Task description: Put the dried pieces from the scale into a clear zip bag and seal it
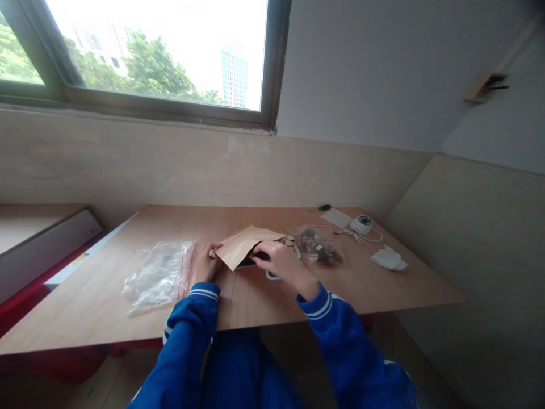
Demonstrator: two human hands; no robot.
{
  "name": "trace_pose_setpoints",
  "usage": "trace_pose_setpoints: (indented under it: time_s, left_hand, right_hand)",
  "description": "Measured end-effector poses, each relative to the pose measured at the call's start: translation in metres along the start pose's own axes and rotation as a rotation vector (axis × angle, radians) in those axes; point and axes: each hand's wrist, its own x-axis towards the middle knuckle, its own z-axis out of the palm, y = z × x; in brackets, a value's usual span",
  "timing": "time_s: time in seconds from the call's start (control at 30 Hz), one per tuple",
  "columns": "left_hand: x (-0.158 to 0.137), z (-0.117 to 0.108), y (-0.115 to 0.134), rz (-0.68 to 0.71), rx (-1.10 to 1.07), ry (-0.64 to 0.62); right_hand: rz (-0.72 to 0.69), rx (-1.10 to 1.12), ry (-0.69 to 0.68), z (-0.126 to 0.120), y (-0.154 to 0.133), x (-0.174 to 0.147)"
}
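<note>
Brown kraft paper (244, 243) raised between both hands, mid-table (249, 307).
The left hand (206, 264) pinches its left corner; the right hand (279, 261) reaches the dark gap under its right edge, grip hidden. Its length runs roughly left to right.

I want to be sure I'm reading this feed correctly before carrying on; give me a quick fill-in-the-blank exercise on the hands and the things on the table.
1. The left hand holds one edge of the brown paper; the opposite side is at the ____ hand.
2. The stripes on the large clear plastic bag are ____.
3. The dome camera has a ____ housing.
4. Both sleeves are ____, with white stripes at the cuffs.

Missing words: right; red; white; blue.
</note>
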Motion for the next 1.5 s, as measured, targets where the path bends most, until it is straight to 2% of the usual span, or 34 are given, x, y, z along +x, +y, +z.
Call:
trace_pose_setpoints:
  time_s: [0.2,0.33,0.47,0.57,0.7,0.83,0.93,1.2,1.33,1.5]
  left_hand:
    - [0.002,-0.003,0.002,0.000,0.005,-0.037]
    - [0.005,0.000,-0.006,-0.004,-0.047,-0.066]
    - [0.005,0.003,-0.008,-0.008,-0.121,-0.104]
    - [0.004,0.003,-0.008,-0.012,-0.131,-0.111]
    - [0.005,0.003,-0.008,0.011,-0.124,-0.116]
    - [0.004,0.003,-0.006,0.016,-0.123,-0.121]
    - [0.003,0.002,-0.002,0.003,-0.113,-0.115]
    - [0.003,0.003,-0.001,-0.014,-0.133,-0.113]
    - [0.004,0.002,-0.002,0.013,-0.118,-0.095]
    - [0.007,0.004,-0.011,0.018,-0.012,-0.043]
  right_hand:
    - [0.101,0.265,0.309,-0.023,0.016,-0.015]
    - [0.237,0.410,0.419,-0.029,0.035,-0.024]
    - [0.322,0.361,0.502,-0.030,0.065,-0.041]
    - [0.332,0.162,0.454,-0.021,0.089,-0.058]
    - [0.237,-0.125,0.270,0.003,0.111,-0.075]
    - [0.201,-0.453,0.170,0.023,0.117,-0.078]
    - [0.189,-0.572,0.129,0.031,0.115,-0.074]
    - [0.171,-0.560,0.113,0.045,0.116,-0.063]
    - [0.199,-0.423,0.228,0.043,0.118,-0.071]
    - [0.274,-0.216,0.411,0.039,0.125,-0.097]
